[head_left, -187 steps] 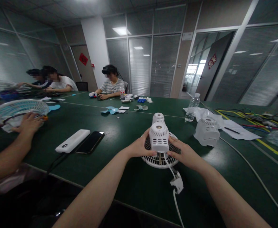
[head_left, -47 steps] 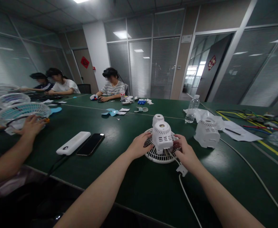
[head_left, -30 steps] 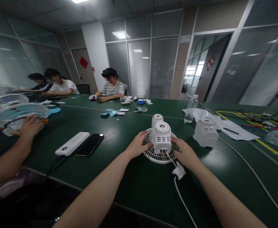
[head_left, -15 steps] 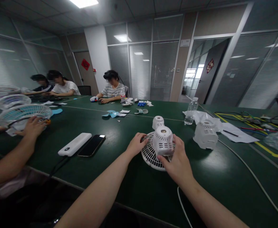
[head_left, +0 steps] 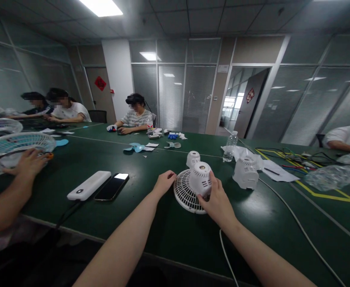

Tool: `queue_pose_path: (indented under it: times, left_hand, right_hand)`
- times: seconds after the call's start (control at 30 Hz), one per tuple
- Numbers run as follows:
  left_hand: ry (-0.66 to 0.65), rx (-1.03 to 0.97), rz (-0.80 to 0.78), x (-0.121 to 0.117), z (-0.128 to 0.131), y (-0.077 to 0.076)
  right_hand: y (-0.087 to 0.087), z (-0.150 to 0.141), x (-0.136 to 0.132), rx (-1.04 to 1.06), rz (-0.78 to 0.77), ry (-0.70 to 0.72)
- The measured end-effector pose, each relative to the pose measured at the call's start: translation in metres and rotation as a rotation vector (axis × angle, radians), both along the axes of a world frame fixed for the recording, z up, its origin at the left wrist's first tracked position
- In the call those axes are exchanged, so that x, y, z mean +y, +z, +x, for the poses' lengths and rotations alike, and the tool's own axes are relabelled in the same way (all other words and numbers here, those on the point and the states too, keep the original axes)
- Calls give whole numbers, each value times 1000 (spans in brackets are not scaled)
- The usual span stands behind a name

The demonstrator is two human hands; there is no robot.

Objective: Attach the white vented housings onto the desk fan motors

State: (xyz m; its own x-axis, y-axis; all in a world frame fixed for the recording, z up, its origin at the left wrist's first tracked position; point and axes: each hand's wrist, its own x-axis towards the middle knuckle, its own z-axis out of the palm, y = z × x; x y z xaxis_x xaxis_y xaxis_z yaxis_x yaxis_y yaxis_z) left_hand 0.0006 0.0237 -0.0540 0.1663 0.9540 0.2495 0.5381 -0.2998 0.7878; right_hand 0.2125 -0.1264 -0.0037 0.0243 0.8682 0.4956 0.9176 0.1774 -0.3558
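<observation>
In the head view a white round fan grille (head_left: 182, 193) lies on the green table in front of me. A white vented motor housing (head_left: 200, 174) rests over it, tilted, with a round hole in its top. My right hand (head_left: 218, 199) is closed on this housing, thumb on the near side and fingers round its right. At the grille's left edge is my left hand (head_left: 163, 184), its fingers curled together; what they hold, if anything, is hidden. A smaller white vented cap (head_left: 193, 158) stands behind the housing. Another white housing (head_left: 246, 172) stands to the right.
A white power bank (head_left: 89, 185) and a phone (head_left: 112, 187) lie left. A water bottle (head_left: 230, 146), paper (head_left: 278, 171) and cables stand or lie right. Fan blades (head_left: 135, 147) lie farther back. A co-worker's hand (head_left: 32, 161) touches another fan grille at left.
The housing has tipped in my right hand. My left hand has drawn slightly away from it to the left. The view has turned a little to the right.
</observation>
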Motion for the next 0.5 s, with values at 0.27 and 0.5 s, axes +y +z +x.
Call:
queue_pose_path:
  times: [0.27,0.5]
  left_hand:
    - [-30,-23,-78,-8,-2,4]
    - [-91,-9,-130,-5,-4,1]
  right_hand:
    - [-3,52,-55,-41,42,-103]
    - [-18,131,-103,-90,128,-396]
